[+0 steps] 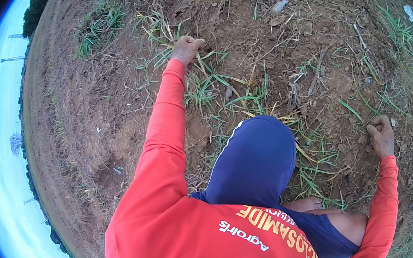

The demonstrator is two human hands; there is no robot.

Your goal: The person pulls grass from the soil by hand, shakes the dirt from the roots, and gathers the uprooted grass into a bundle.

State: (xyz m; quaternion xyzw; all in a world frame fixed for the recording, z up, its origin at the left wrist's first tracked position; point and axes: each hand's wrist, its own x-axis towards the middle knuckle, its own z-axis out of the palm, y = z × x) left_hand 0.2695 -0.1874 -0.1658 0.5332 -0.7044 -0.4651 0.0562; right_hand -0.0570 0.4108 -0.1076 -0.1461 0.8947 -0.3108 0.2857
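Note:
My left hand (pixel 187 50) reaches far forward over a tuft of long grass (pixel 159 32), its fingers closed in a pinch close to the soil. Green and yellowing blades spread beside and below the wrist; what the fingertips hold is hidden. Out to the right, my right hand (pixel 382 135) is low over the brown soil, fingers curled together. Near its knuckles lies a small whitish piece (pixel 392 122). I cannot make out what is between those fingers. More grass clumps (pixel 256 96) grow on the ground between the two hands.
My bent knee in dark blue cloth (pixel 255 157) rises in the middle, with a bare foot (pixel 304 203) on the grass beside it. Scraps of plastic (pixel 281 5) and a white wrapper (pixel 411 16) lie farther out. A dry stick (pixel 318 71) rests on the soil.

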